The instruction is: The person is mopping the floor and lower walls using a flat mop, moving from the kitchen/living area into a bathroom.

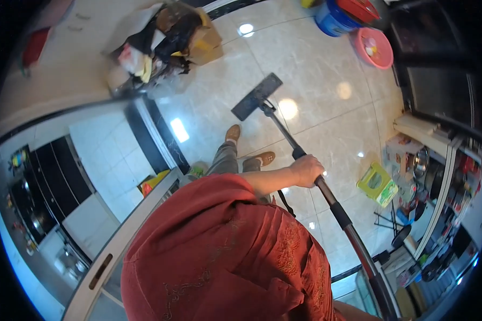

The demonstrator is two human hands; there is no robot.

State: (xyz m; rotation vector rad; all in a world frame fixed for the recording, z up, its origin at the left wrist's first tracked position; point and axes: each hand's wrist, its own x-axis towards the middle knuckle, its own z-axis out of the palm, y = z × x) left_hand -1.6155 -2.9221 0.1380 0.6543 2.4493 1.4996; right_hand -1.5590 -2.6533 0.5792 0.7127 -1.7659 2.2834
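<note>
My left hand (307,171) is closed around the long dark pole of a flat-headed floor mop (340,214). Its dark rectangular head (257,96) rests on the glossy floor tiles, just beyond my feet. The pole slants down the picture to the lower right, past my red embroidered top (233,257). At the bottom edge only a bit of my right forearm (355,312) shows, near the upper end of the pole; the right hand itself is out of view. My brown shoes (267,158) stand on the tiles between my body and the mop head.
Cardboard and bags (205,44) are piled at upper left. A blue bucket (331,20) and pink basin (373,48) stand at upper right. A green plastic stool (377,182) is right, beside cluttered shelves. A sliding door frame (116,244) borders the kitchen at left.
</note>
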